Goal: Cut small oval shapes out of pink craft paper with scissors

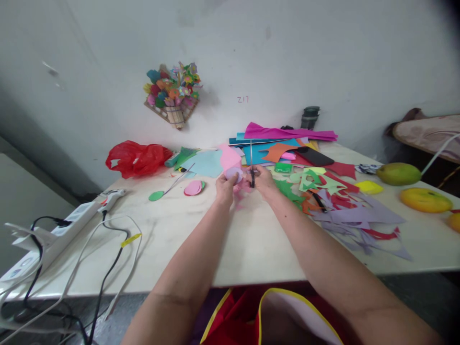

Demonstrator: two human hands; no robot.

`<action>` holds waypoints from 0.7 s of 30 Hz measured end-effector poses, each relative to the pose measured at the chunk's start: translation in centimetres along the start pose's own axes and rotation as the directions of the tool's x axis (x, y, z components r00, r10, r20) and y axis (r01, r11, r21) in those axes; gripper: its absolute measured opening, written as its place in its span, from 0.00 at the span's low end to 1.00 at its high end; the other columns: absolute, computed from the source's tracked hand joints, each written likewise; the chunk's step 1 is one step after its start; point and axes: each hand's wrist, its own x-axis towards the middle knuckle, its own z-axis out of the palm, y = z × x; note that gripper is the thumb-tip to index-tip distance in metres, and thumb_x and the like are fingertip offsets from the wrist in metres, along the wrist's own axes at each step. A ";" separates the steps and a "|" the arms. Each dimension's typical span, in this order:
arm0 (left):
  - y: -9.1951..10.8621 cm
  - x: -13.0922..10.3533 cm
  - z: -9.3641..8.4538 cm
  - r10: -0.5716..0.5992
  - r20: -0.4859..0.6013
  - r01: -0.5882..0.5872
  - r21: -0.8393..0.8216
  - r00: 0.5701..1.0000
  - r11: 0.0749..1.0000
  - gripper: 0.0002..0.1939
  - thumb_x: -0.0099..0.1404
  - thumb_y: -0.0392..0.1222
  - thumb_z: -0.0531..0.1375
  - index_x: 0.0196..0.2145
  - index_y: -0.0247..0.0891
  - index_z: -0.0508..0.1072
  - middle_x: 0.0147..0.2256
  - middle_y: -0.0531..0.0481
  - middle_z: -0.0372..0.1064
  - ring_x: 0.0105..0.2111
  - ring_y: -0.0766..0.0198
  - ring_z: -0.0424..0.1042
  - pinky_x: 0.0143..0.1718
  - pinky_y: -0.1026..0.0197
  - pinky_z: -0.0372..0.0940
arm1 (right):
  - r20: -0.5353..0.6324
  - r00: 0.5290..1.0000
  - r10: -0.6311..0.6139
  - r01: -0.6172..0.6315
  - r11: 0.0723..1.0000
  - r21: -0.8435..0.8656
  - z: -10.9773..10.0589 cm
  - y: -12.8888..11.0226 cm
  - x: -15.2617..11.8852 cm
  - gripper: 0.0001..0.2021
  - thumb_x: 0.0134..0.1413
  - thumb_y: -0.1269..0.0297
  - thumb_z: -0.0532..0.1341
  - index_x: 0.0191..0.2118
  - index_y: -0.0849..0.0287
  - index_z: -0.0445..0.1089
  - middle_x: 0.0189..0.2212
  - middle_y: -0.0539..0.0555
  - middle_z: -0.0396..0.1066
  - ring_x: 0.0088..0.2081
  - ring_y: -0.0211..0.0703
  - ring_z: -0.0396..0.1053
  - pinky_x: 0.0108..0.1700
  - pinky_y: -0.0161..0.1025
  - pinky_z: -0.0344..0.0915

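Observation:
My left hand [225, 189] pinches a small lilac paper disc [233, 172] over the middle of the table. Behind the disc a pink paper sheet [229, 155] stretches back, and pink scraps lie under my fingers. In my right hand [264, 180] is a pair of scissors [251, 155] with dark handles, its blades pointing away from me toward the wall. The scissors are just right of the disc; whether they touch it I cannot tell. Pink paper circles [194, 188] lie stacked to the left, near a green disc [156, 195] at the end of a thin stick.
Coloured paper scraps [345, 211], a dark phone [314, 156] and mangoes [398, 173] occupy the right side. A red plastic bag [138, 159] sits at the back left. A power strip [72, 223] with loose cables lies along the left edge. Rolled magenta paper [291, 132] rests by the wall.

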 end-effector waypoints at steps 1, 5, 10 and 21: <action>0.1 0.3 -0.4 0.010 -0.006 -0.010 0.006 1.000 1.000 0.18 0.37 0.42 0.71 0.26 0.32 0.74 0.23 0.51 0.71 0.24 0.67 0.68 0.33 0.62 0.65 | 0.011 0.999 0.032 -0.032 0.999 0.041 -0.2 -0.2 -0.1 0.18 0.36 0.59 0.67 0.34 0.58 0.62 0.15 0.43 0.64 0.17 0.34 0.63 0.22 0.33 0.62; 0.5 1.3 -1.9 0.059 -0.006 -0.059 -0.032 0.998 0.998 0.17 0.40 0.42 0.70 0.28 0.32 0.73 0.26 0.50 0.72 0.28 0.66 0.70 0.36 0.61 0.66 | 0.164 0.983 0.088 -0.083 0.996 -0.035 -1.5 -0.7 -0.4 0.16 0.38 0.58 0.68 0.32 0.60 0.64 0.15 0.45 0.65 0.16 0.32 0.62 0.17 0.29 0.55; 1.2 1.7 -2.9 0.066 0.028 -0.065 -0.045 0.997 0.997 0.18 0.41 0.42 0.70 0.29 0.32 0.73 0.28 0.49 0.73 0.29 0.65 0.71 0.37 0.60 0.66 | 0.432 0.894 0.118 -0.048 0.984 -0.170 -3.0 -0.9 -0.4 0.15 0.46 0.53 0.63 0.28 0.61 0.64 0.18 0.49 0.68 0.16 0.31 0.62 0.14 0.28 0.46; 2.2 1.8 -3.2 0.085 0.065 -0.084 -0.022 0.994 0.996 0.17 0.40 0.43 0.71 0.29 0.33 0.73 0.27 0.49 0.73 0.27 0.65 0.71 0.34 0.62 0.65 | 0.579 0.792 0.194 -0.027 0.958 -0.284 -4.5 -1.4 -0.6 0.14 0.51 0.53 0.61 0.29 0.61 0.65 0.17 0.49 0.67 0.15 0.31 0.60 0.17 0.30 0.54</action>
